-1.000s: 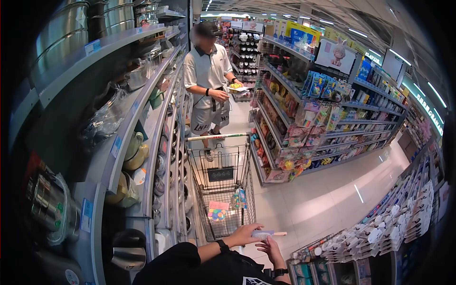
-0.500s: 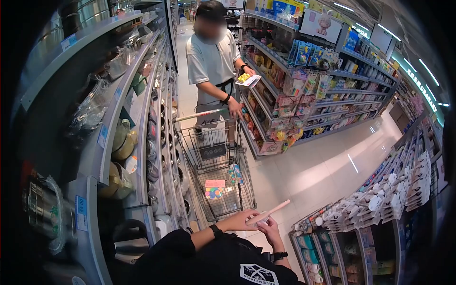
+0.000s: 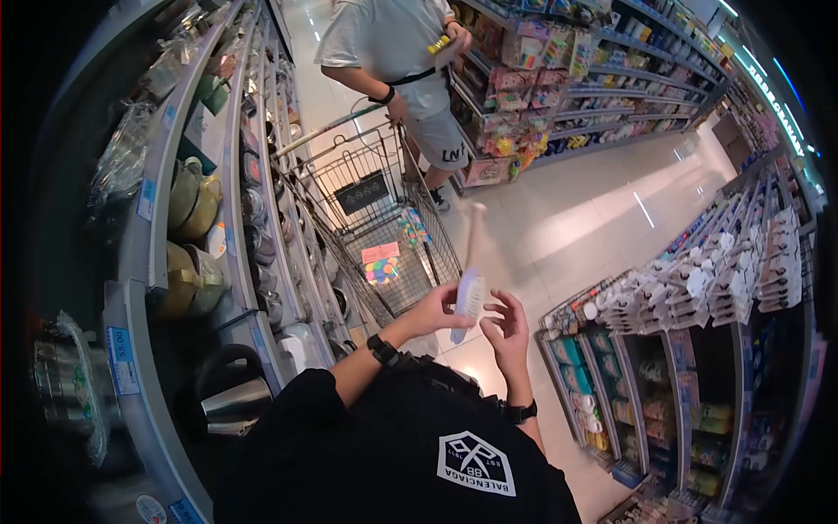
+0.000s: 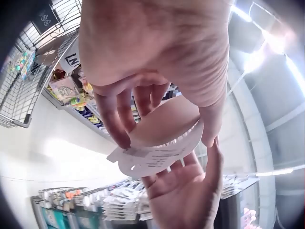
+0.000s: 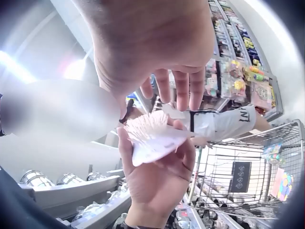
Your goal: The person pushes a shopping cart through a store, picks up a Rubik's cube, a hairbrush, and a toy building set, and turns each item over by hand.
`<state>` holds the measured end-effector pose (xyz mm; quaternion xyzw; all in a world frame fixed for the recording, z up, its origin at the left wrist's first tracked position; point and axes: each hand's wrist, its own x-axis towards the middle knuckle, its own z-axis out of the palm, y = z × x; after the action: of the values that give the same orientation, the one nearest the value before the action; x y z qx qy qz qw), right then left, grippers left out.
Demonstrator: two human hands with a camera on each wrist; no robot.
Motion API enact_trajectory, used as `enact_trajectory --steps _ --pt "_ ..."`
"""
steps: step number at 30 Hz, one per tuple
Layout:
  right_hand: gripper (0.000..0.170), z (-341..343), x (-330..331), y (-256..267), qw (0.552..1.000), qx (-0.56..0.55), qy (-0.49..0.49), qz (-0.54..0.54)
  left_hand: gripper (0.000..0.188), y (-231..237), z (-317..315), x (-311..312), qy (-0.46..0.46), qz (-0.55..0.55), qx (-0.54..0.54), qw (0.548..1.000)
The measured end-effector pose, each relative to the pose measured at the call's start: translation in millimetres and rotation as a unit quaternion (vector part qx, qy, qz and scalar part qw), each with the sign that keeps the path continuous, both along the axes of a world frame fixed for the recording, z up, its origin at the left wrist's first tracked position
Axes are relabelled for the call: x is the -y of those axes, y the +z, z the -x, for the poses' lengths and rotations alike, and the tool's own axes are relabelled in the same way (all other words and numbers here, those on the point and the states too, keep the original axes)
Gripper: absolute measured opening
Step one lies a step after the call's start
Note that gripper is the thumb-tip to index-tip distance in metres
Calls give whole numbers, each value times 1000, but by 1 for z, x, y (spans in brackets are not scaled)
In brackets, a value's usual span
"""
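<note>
My left hand grips a pale hairbrush by its head, fingers on one side and thumb on the other. The handle points away from me in the head view, blurred at its end. A white printed card lies along the bristle side in the left wrist view. White bristles face my right hand, whose fingers are extended and hold nothing. Its thumb is close to the brush's edge.
A wire shopping cart with colourful packs stands ahead. A person in a light shirt is beside it, one hand at the cart. Cookware shelves run along my left; racks of white-carded goods stand at my right.
The hairbrush's handle has swung from pointing right to pointing away from me. My right hand has come off the brush. The other person has come nearer and reached the cart; my view has tilted down.
</note>
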<state>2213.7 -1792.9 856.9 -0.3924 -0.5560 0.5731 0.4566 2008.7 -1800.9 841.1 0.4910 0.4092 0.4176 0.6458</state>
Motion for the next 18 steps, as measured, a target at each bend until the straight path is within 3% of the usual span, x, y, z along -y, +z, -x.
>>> enact_trajectory --steps 5,8,10,13,18 --pt "35 6 3 45 989 69 -36 -122 83 43 -3 -6 13 2 194 981" --pt "27 10 3 62 965 91 -75 -235 77 66 -9 -7 1 -14 196 980" --pt "27 12 2 67 957 97 -105 -251 75 83 -17 -5 -3 -12 213 977" --pt "28 15 5 70 940 120 -137 -288 66 100 -29 -6 21 -97 254 962" --pt "30 12 19 82 914 177 -168 -325 47 97 -37 -3 66 -19 262 963"
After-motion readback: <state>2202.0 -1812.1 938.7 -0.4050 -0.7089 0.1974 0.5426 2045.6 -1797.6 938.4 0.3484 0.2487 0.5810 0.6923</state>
